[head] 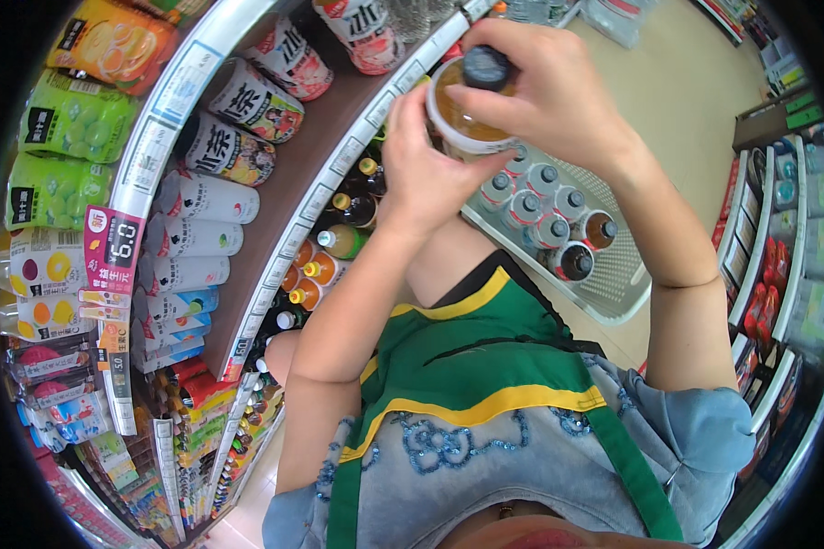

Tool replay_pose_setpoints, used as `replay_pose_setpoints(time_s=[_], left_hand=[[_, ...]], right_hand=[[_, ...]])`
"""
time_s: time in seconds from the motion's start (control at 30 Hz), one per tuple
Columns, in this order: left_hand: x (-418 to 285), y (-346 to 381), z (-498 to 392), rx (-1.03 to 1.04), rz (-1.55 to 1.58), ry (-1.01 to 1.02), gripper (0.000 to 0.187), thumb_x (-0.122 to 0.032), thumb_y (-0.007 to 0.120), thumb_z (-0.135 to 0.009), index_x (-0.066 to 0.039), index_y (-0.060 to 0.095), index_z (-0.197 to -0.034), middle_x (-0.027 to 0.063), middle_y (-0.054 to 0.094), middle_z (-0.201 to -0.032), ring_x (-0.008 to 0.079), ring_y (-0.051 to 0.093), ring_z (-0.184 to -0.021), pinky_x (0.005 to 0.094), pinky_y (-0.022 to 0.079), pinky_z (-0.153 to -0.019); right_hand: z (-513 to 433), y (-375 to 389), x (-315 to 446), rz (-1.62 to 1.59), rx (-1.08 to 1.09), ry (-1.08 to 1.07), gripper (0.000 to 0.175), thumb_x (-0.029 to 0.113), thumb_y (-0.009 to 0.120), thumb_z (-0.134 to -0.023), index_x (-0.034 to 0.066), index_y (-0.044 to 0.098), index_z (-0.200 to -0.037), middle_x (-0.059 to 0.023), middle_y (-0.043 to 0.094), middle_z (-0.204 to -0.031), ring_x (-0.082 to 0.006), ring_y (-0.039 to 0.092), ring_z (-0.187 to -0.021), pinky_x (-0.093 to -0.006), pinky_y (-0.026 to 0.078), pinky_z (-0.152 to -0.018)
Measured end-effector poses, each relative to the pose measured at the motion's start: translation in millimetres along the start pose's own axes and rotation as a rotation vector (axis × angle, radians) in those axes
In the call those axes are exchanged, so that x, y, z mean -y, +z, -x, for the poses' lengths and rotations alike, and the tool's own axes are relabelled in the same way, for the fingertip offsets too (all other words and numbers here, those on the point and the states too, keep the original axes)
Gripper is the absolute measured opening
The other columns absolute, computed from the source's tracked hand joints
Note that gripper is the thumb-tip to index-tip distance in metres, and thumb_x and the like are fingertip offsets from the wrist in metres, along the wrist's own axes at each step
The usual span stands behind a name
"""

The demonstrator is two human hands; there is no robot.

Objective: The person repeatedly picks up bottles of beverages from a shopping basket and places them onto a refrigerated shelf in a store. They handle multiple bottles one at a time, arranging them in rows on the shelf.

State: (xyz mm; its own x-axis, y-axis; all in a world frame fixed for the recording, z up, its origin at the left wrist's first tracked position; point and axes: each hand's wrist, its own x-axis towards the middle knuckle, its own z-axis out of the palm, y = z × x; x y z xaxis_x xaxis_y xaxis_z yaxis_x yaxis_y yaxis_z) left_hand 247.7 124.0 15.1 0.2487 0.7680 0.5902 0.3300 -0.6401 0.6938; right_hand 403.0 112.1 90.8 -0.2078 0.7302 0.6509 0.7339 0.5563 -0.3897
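A plastic bottle of amber drink (477, 130) with a black cap and a pale label is held up between both hands. My left hand (426, 161) wraps around its side, thumb along the label's edge. From the right, my right hand (549, 82) grips the bottle's top, its thumb lying across the shoulder beside the cap (486, 67). Below the hands stands a pale plastic basket (621, 291) with perforated walls. Several upright bottles (546, 230) with dark caps and clear contents are inside it, along with a brown-drink bottle (594, 230) and a darker one (570, 262).
To the left, a curved-looking shelf (268, 185) carries large tea bottles (254, 103) and white bottles (209, 195). Low-shelf bottles (323, 264) stand by my knee. Another stocked shelf unit (762, 274) lines the right. A clear plastic package (614, 20) lies on the floor.
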Motion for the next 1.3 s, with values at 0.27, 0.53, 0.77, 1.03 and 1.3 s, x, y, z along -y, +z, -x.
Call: replay_pose_setpoints(time_s=[0.27,0.53,0.77,1.03,1.3], left_hand=[[-32,94,27,0.277,0.120,-0.044,0.085,-0.032,0.090,-0.053,0.003,0.051,-0.120,0.0160,0.059,-0.112,0.0315,0.057,-0.105,0.0393,0.046,-0.091],[-29,169,47,0.660,0.227,-0.222,0.086,-0.027,0.079,-0.071,0.003,0.034,-0.138,0.0228,0.048,-0.131,0.0359,0.049,-0.121,0.0400,0.040,-0.102],[-11,197,64,0.944,0.330,-0.414,0.072,-0.003,0.059,-0.078,0.002,0.027,-0.143,0.0245,0.042,-0.138,0.0367,0.041,-0.129,0.0380,0.035,-0.107],[12,218,74,1.100,0.277,-0.486,0.081,-0.002,0.056,-0.073,0.002,0.022,-0.146,0.0258,0.041,-0.141,0.0317,0.039,-0.133,0.0323,0.032,-0.109],[31,227,95,1.133,0.132,-0.471,0.077,-0.015,0.064,-0.078,0.003,0.027,-0.144,0.0251,0.038,-0.143,0.0312,0.037,-0.134,0.0330,0.031,-0.110]], right_hand=[[94,-63,-36,0.129,0.005,0.244,0.030,0.021,0.073,-0.075,0.0020,0.061,-0.093,-0.0114,0.059,-0.071,-0.0229,0.057,-0.061,-0.0317,0.046,-0.056],[172,-77,-83,0.308,0.008,0.415,0.028,0.024,0.072,-0.077,0.0049,0.061,-0.093,-0.0129,0.065,-0.078,-0.0299,0.064,-0.066,-0.0366,0.050,-0.058],[218,-65,-121,0.379,0.072,0.508,0.029,0.025,0.072,-0.077,0.0055,0.061,-0.096,-0.0138,0.066,-0.083,-0.0332,0.065,-0.072,-0.0400,0.051,-0.063],[239,-42,-154,0.263,0.343,0.723,0.032,0.025,0.073,-0.075,0.0033,0.058,-0.093,-0.0202,0.064,-0.080,-0.0376,0.064,-0.076,-0.0438,0.050,-0.065],[264,-4,-181,0.309,0.558,0.804,0.035,0.022,0.074,-0.073,0.0042,0.057,-0.098,-0.0200,0.066,-0.086,-0.0387,0.064,-0.084,-0.0467,0.050,-0.073]])
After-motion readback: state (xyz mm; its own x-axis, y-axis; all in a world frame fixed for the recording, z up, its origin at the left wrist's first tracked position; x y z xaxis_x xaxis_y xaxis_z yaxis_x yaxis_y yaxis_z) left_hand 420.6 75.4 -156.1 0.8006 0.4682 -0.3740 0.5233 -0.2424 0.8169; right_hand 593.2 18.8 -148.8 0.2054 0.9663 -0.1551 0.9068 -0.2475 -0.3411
